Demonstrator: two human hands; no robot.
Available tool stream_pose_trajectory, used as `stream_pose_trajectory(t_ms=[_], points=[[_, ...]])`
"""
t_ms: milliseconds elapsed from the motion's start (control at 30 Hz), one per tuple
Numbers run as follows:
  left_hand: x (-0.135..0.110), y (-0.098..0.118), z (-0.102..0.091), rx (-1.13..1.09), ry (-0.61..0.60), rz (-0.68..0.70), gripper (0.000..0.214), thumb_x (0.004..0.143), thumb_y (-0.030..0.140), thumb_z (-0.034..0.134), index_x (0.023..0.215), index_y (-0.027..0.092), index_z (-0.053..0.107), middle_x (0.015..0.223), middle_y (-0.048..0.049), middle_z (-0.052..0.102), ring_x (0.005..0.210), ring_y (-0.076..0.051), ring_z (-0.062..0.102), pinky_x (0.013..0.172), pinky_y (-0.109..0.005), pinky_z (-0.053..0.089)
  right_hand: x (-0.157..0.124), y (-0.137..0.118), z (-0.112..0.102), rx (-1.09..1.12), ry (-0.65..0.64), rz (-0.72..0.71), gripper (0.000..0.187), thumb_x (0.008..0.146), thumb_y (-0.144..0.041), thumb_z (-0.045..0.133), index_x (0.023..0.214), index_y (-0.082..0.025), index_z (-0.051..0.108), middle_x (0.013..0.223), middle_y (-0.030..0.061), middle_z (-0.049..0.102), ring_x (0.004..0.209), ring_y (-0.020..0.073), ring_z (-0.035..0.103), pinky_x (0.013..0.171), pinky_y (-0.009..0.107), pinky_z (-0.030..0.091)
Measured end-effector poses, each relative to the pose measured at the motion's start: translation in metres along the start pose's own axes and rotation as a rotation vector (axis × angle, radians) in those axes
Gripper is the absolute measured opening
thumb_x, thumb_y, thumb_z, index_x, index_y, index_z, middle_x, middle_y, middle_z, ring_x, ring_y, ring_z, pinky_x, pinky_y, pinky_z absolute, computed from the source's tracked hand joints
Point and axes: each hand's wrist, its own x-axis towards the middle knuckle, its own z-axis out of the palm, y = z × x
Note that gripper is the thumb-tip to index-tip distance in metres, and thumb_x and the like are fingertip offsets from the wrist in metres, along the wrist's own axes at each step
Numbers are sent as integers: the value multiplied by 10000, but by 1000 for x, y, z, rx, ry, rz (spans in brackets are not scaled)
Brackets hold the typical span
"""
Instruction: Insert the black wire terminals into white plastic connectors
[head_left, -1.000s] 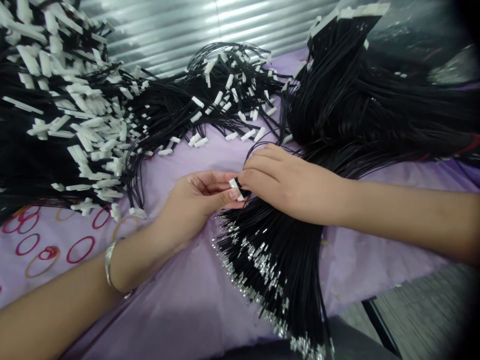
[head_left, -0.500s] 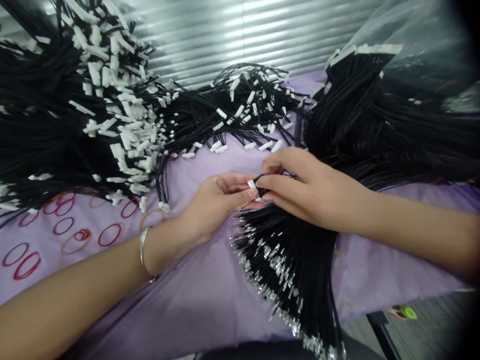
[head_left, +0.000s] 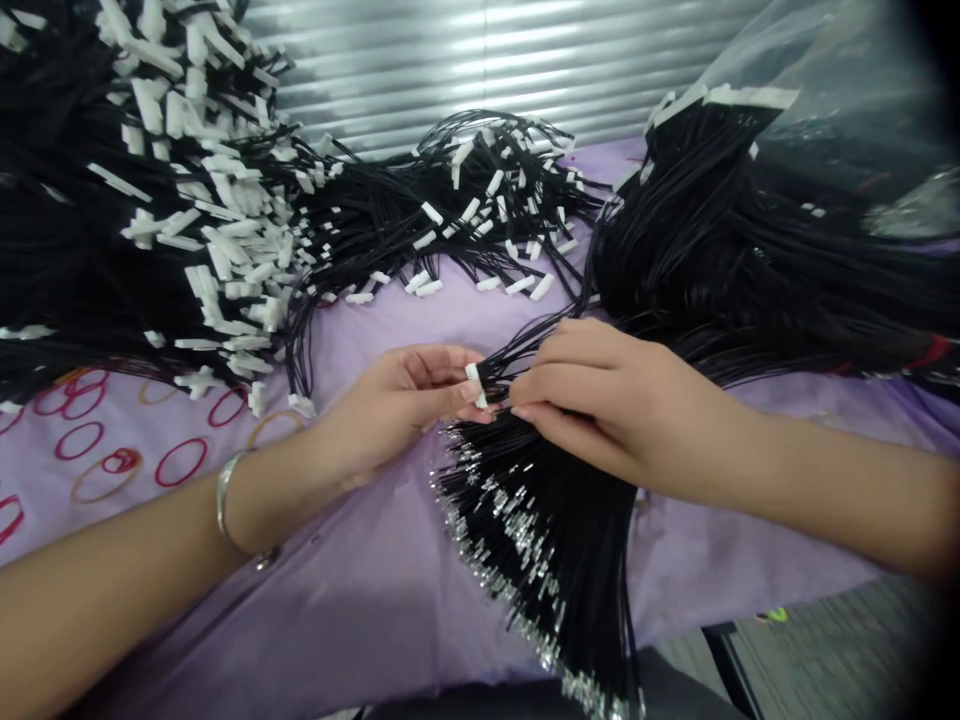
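Between the thumb and fingers of my left hand (head_left: 409,405) is a small white plug connector (head_left: 475,385), with several black wires (head_left: 517,345) running out of its right side. My right hand (head_left: 600,395) is closed in a pinch just right of the connector, its fingertips on a thin black wire whose end is hard to see. Below both hands a fanned bundle of black wires with silver crimped terminals (head_left: 555,540) lies over the front of the table, partly under my right hand.
A big heap of black cables with white connectors (head_left: 225,220) rises at left. More cables (head_left: 480,210) lie at the back, and a thick bundle (head_left: 697,230) sits at right beside clear plastic (head_left: 825,130). Rubber bands (head_left: 181,462) are scattered on the purple cloth (head_left: 360,600).
My right fingertips have drawn back from the connector, leaving a small gap with wires showing. My left hand keeps its hold. The whole view has shifted slightly.
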Motion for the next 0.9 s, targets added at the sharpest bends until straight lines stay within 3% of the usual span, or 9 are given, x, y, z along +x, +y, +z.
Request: stream_pose_trajectory(t_ms=[200, 500, 700, 900], points=[[-1, 2, 1, 78, 35, -30, 177, 710, 171, 772, 869, 134, 703, 781, -28, 727, 678, -105, 683, 724, -197, 562, 0, -2, 3, 18, 58, 185, 161, 836, -160, 544, 704, -134, 632, 653, -3, 539, 620, 90, 467, 601, 215, 375], [1, 1, 2, 82, 90, -28, 178, 697, 155, 782, 860, 148, 712, 795, -11, 733, 723, -107, 697, 747, -193, 570, 4, -1, 10, -27, 3, 249, 179, 837, -191, 539, 722, -120, 654, 679, 17, 577, 647, 113, 497, 626, 242, 377], [1, 1, 3, 88, 110, -12, 180, 701, 146, 777, 865, 133, 704, 791, -17, 731, 725, -108, 699, 749, -199, 577, 4, 3, 13, -56, -69, 215, 197, 872, -205, 505, 764, -113, 642, 721, 40, 592, 714, 148, 526, 677, 277, 400], [1, 0, 3, 105, 110, -8, 203, 686, 167, 787, 868, 139, 701, 775, -10, 723, 698, -117, 696, 763, -250, 587, 3, 3, 17, -196, 14, 51, 255, 921, -173, 429, 786, -112, 637, 719, 49, 568, 707, 156, 476, 667, 290, 370]])
